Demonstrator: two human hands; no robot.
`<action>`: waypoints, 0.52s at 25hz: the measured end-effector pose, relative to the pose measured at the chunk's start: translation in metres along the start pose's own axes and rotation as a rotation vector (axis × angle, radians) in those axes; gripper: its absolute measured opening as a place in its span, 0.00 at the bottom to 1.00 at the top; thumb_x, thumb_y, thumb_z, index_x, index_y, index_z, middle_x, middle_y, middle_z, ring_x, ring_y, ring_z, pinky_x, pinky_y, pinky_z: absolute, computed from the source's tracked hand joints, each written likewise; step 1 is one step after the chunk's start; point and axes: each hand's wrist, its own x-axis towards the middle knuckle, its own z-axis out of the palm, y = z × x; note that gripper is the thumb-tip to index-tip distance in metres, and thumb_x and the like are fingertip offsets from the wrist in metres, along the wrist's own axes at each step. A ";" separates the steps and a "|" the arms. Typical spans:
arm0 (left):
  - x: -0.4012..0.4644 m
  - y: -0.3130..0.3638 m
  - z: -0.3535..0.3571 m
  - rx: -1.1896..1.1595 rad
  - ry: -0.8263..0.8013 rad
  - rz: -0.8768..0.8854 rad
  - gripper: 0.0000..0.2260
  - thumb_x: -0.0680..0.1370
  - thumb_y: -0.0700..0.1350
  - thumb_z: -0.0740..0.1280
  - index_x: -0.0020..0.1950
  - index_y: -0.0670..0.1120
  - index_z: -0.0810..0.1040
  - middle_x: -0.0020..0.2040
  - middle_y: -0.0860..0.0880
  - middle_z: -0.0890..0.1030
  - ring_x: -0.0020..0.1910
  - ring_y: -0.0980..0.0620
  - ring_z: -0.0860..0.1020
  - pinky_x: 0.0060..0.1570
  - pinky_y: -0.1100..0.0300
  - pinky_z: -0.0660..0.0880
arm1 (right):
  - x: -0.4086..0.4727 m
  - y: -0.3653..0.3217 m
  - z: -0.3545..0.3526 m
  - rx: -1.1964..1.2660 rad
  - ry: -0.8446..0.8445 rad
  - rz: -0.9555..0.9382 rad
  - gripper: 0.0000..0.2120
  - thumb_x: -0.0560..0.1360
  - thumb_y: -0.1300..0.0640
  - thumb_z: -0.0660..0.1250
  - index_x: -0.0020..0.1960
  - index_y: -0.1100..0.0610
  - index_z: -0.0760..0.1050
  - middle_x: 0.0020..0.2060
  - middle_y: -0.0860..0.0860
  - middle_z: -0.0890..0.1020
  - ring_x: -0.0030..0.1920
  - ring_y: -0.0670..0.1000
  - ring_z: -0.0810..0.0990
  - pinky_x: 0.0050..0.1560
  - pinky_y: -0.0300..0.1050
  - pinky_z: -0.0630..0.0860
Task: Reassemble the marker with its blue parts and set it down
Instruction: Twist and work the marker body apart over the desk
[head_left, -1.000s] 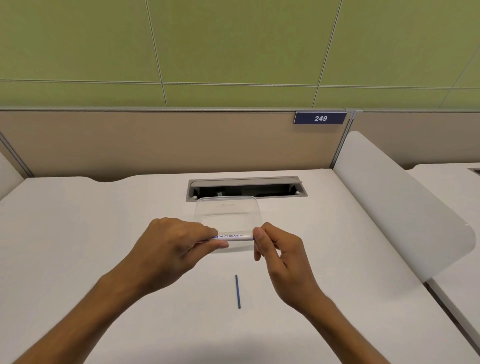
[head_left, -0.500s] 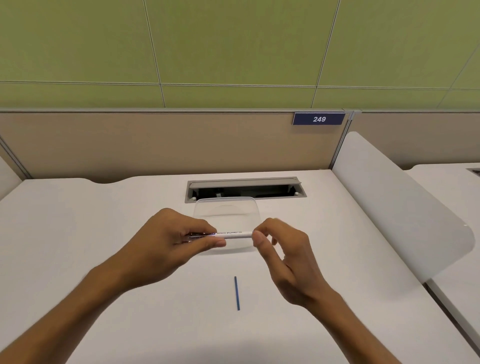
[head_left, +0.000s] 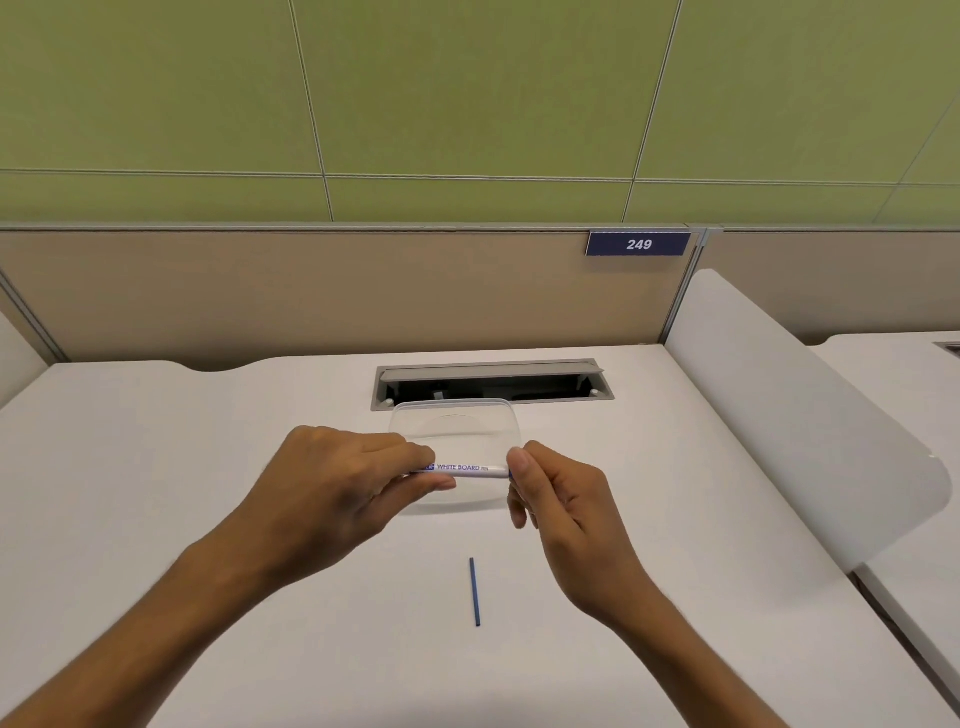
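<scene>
I hold a white marker barrel (head_left: 467, 469) printed "WHITE BOARD PEN" level above the desk. My left hand (head_left: 343, 483) grips its left end between thumb and fingers. My right hand (head_left: 558, 499) pinches the right end, where a small blue piece just shows at the fingertips. A thin blue rod (head_left: 475, 591) lies on the white desk (head_left: 156, 519) below and between my hands, pointing away from me. The marker's left end is hidden inside my left hand.
A clear plastic lid or shallow container (head_left: 457, 421) lies on the desk just behind the marker. Behind it is an open cable hatch (head_left: 491, 384). A beige partition with a "249" label (head_left: 638, 244) closes the back; a white divider panel (head_left: 789, 415) stands at the right.
Both hands stay on the marker with small shifts. My right thumb and fingers have shifted their grip at the right end. The blue rod has not moved.
</scene>
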 end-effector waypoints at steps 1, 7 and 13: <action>0.001 0.001 -0.001 -0.039 -0.003 -0.014 0.17 0.79 0.56 0.60 0.41 0.48 0.82 0.27 0.52 0.75 0.24 0.48 0.68 0.21 0.58 0.65 | 0.000 -0.001 -0.001 -0.054 0.027 -0.071 0.19 0.82 0.49 0.56 0.34 0.55 0.68 0.29 0.45 0.71 0.30 0.44 0.68 0.34 0.34 0.64; 0.004 -0.009 -0.003 -0.683 -0.137 -0.246 0.17 0.75 0.60 0.64 0.37 0.49 0.81 0.24 0.51 0.65 0.24 0.55 0.61 0.26 0.61 0.60 | 0.006 0.000 -0.008 -0.279 0.039 -0.374 0.10 0.83 0.53 0.54 0.47 0.55 0.70 0.40 0.45 0.71 0.39 0.46 0.69 0.39 0.39 0.69; 0.005 -0.002 -0.005 -0.022 -0.015 -0.038 0.16 0.77 0.57 0.62 0.40 0.50 0.82 0.27 0.54 0.75 0.25 0.52 0.63 0.23 0.60 0.63 | 0.004 -0.003 -0.003 -0.051 0.059 -0.043 0.17 0.80 0.45 0.55 0.35 0.49 0.70 0.30 0.45 0.75 0.32 0.44 0.73 0.35 0.34 0.68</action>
